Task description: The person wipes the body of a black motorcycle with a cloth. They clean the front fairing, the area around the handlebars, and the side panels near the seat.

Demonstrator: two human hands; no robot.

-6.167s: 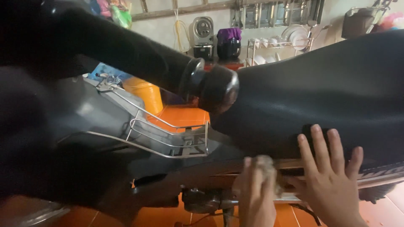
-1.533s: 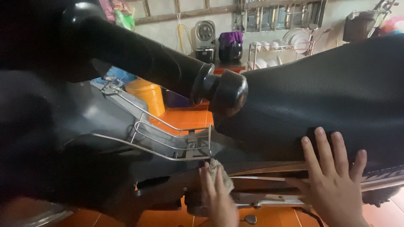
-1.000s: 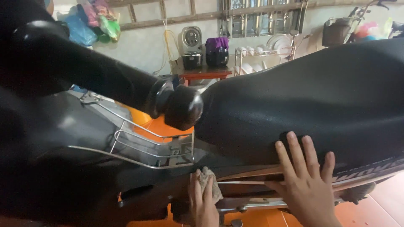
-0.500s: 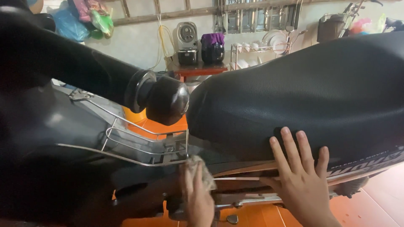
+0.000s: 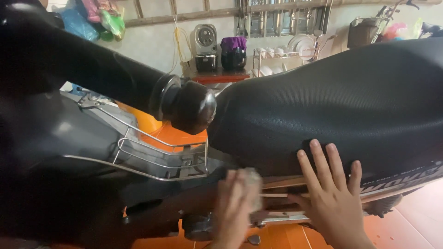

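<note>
I look down on a motorbike with a black textured seat (image 5: 332, 101) and a black handlebar grip (image 5: 187, 103) close to the camera. My right hand (image 5: 330, 191) lies flat, fingers spread, on the seat's lower edge. My left hand (image 5: 235, 203) presses a small pale cloth (image 5: 251, 177) against the dark side panel (image 5: 184, 193) just under the seat's front. The left hand is blurred by motion.
A chrome wire rack (image 5: 157, 159) sits on the bike's front floor area. The floor is orange tile (image 5: 406, 221). Behind stand a small table with appliances (image 5: 217, 60), a dish rack (image 5: 281, 53) and hanging plastic bags (image 5: 92, 18).
My left hand with the cloth has slid left and right along the panel under the seat. The view has shifted a little; my right hand stays on the seat.
</note>
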